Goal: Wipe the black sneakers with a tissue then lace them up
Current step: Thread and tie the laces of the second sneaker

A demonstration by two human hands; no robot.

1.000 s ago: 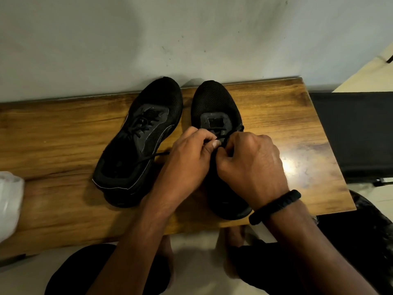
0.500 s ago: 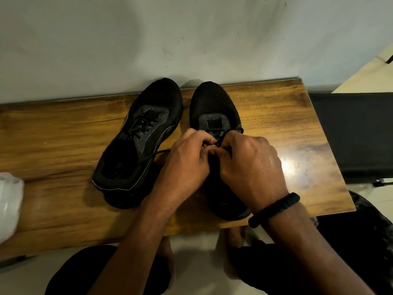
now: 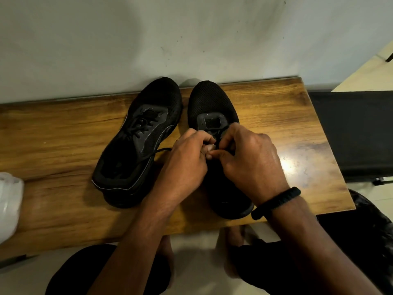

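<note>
At the far left edge of the bench (image 3: 53, 133) lies a white crumpled thing (image 3: 8, 201), cut off by the frame; whether it is tissue or plastic cannot be told. The bench is of glossy brown wood and stands against a pale wall (image 3: 127, 39). Near its middle sits the left sneaker (image 3: 138, 145), black, with its toe toward the wall and its heel angled out to the left. Its upper eyelets are laced, and a loose lace end (image 3: 157, 152) trails from its tongue area to the right, toward the left hand (image 3: 185, 165). That hand lies over the gap between the two shoes, fingers curled in, thumb and fingertips pinching the lace (image 3: 217, 143) of the right sneaker (image 3: 212, 103). This second black shoe stands just beside the first, toe to the wall, not quite touching it at the toes; its tongue and heel are mostly hidden under the hands. The right hand (image 3: 253, 162) meets the left above the tongue, its fingers likewise curled and nipping the same lace, so the fingertips of both hands touch. A black wristband (image 3: 276, 202) circles the right wrist. Right of the bench is a black padded surface (image 3: 350, 135). Below the bench edge, dark-clothed knees and bare feet show on a light floor (image 3: 197, 269).
</note>
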